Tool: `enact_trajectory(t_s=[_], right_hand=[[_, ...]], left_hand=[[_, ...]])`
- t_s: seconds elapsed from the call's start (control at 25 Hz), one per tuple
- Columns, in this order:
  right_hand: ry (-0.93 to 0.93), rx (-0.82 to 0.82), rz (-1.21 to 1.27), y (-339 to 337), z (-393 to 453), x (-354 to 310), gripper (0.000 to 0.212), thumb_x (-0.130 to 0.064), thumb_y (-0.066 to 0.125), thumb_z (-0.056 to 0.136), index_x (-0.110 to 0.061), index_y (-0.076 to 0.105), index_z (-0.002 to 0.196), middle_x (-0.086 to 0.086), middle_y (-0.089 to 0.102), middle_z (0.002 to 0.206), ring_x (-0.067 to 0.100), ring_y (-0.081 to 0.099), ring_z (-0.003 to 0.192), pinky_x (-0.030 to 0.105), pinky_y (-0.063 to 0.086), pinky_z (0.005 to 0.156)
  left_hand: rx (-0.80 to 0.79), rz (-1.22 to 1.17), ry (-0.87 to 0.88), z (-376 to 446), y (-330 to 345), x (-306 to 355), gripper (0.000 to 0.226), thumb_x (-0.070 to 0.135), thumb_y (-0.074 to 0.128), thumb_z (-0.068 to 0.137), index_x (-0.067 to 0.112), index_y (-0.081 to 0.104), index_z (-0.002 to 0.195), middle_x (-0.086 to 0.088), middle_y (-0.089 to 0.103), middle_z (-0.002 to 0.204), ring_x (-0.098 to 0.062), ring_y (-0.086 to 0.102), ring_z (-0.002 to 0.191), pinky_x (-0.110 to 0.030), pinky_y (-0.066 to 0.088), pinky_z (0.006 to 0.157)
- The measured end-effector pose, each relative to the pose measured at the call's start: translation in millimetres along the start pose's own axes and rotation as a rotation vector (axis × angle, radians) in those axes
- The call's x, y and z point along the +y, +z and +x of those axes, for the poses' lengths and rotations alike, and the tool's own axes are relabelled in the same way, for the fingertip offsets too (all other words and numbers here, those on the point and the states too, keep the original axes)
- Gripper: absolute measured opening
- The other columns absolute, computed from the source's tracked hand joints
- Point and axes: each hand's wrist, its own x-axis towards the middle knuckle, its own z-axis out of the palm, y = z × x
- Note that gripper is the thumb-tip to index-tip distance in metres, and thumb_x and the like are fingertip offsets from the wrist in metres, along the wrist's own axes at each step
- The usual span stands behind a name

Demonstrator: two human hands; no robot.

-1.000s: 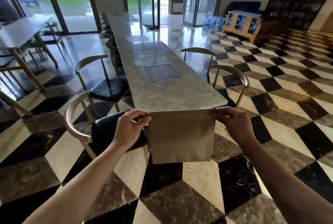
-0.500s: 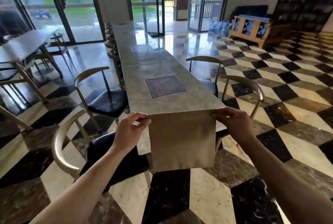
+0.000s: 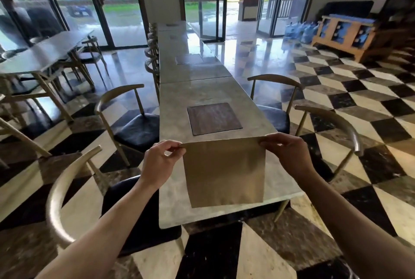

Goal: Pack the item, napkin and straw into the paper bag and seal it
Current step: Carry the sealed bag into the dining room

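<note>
The person has closed in on the long marble table point(image 3: 215, 92) over the last second: earlier the flat brown paper bag point(image 3: 224, 173) hung in front of the table's near end with floor behind its lower half, and now it hangs above the tabletop, its bottom edge close to the near edge. Whether that bottom edge touches the marble cannot be told. The grip has not changed. The left hand point(image 3: 160, 162) pinches the bag's upper left corner between thumb and curled fingers, and the right hand point(image 3: 286, 153) pinches the upper right corner the same way, so the top edge is stretched taut between them.

For the task, this probably means the bag has only now been brought to a work surface. It looks flat and unopened, so packing and sealing are likely still ahead.

By count there is one paper bag and two hands. No item, napkin or straw shows anywhere in view. The table carries one dark square inset panel point(image 3: 214, 119) just beyond the bag. Four chairs stand nearest: two on the left side, two on the right.
</note>
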Motion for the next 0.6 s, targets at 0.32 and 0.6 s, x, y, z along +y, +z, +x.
enact_trajectory(t_s=[0.32, 0.6], right_hand=[[-0.018, -0.047, 0.037, 51.7, 99.1, 33.6, 0.023, -0.014, 0.081, 0.074, -0.036, 0.076, 0.076, -0.022, 0.073, 0.074, -0.007, 0.067, 0.072, 0.005, 0.045, 0.069], [0.006, -0.066, -0.026, 96.0, 169.1, 67.1, 0.018, -0.018, 0.080, 0.073, -0.034, 0.077, 0.080, -0.012, 0.076, 0.076, 0.008, 0.072, 0.077, 0.033, 0.057, 0.080]], left_hand=[[0.013, -0.008, 0.013, 86.9, 30.3, -55.0, 0.015, 0.013, 0.080, 0.076, 0.012, 0.075, 0.089, 0.002, 0.070, 0.086, -0.011, 0.064, 0.081, -0.040, 0.055, 0.078], [-0.052, 0.070, 0.060, 159.9, 61.5, -115.2, 0.015, 0.017, 0.083, 0.073, 0.020, 0.076, 0.085, 0.011, 0.069, 0.082, -0.006, 0.060, 0.082, -0.041, 0.054, 0.070]])
